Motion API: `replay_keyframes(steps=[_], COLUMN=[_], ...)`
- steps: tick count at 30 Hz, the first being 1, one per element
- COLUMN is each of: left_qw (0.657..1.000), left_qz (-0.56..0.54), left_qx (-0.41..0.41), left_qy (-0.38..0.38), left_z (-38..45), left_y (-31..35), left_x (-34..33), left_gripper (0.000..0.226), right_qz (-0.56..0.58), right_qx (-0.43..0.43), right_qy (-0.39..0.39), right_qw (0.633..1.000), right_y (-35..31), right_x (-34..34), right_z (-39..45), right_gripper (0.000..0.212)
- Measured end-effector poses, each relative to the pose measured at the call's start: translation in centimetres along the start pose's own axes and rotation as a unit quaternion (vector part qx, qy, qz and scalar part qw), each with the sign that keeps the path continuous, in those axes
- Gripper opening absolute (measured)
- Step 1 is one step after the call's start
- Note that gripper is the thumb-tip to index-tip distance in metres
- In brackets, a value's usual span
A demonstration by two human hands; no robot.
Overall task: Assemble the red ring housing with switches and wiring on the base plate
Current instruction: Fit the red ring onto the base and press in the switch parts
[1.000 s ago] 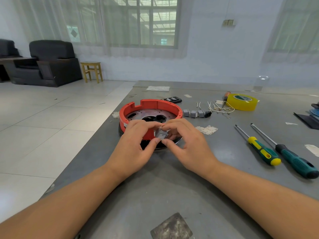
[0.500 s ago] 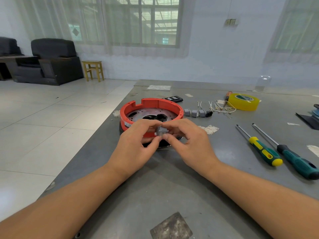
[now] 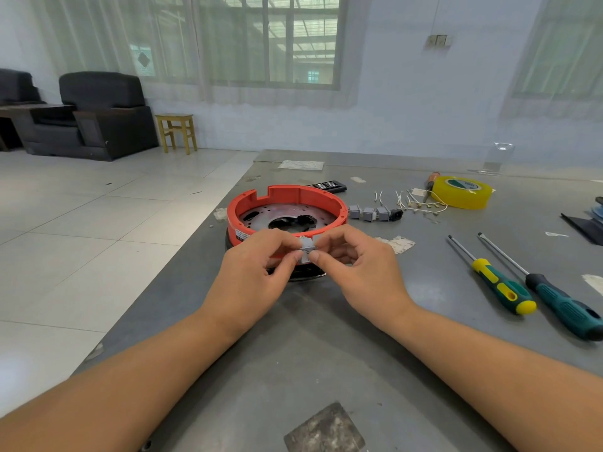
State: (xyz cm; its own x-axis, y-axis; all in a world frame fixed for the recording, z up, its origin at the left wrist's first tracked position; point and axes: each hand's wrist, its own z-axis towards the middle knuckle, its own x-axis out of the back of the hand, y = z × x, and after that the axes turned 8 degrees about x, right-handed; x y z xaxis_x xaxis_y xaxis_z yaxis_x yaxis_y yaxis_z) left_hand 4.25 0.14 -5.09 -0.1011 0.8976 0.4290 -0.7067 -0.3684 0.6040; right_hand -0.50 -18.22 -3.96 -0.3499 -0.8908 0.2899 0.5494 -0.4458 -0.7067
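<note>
Your left hand (image 3: 251, 282) pinches the small grey switch (image 3: 306, 251) from its left side, at the six o'clock edge of the red ring (image 3: 287, 203) on the metal plate (image 3: 261, 215). The switch stands with its long axis upright, face toward you. Your right hand (image 3: 362, 272) pinches its right side. Your fingers hide the ring's near wall, so whether the switch is seated is unclear.

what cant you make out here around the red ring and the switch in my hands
Head view only:
- small grey switch: mostly covered by left hand and right hand fingertips.
- red ring housing: near wall hidden behind hands.
- white label: print too small.
</note>
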Motion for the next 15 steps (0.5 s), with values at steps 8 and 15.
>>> replay_keyframes(steps=[8,15], left_qw=[0.988,0.991], left_qz=[0.124,0.125], left_qx=[-0.054,0.049], left_qy=[0.071,0.002], left_z=[0.5,0.79], left_y=[-0.38,-0.62], left_x=[0.01,0.66], left_gripper=[0.008,0.049], right_qz=[0.002,-0.013], right_qx=[-0.023,-0.027], right_qy=[-0.003,-0.006], right_qw=[1.0,1.0], right_y=[0.17,0.27], right_x=[-0.26,-0.58], right_z=[0.01,0.04], right_gripper=[0.018,0.016])
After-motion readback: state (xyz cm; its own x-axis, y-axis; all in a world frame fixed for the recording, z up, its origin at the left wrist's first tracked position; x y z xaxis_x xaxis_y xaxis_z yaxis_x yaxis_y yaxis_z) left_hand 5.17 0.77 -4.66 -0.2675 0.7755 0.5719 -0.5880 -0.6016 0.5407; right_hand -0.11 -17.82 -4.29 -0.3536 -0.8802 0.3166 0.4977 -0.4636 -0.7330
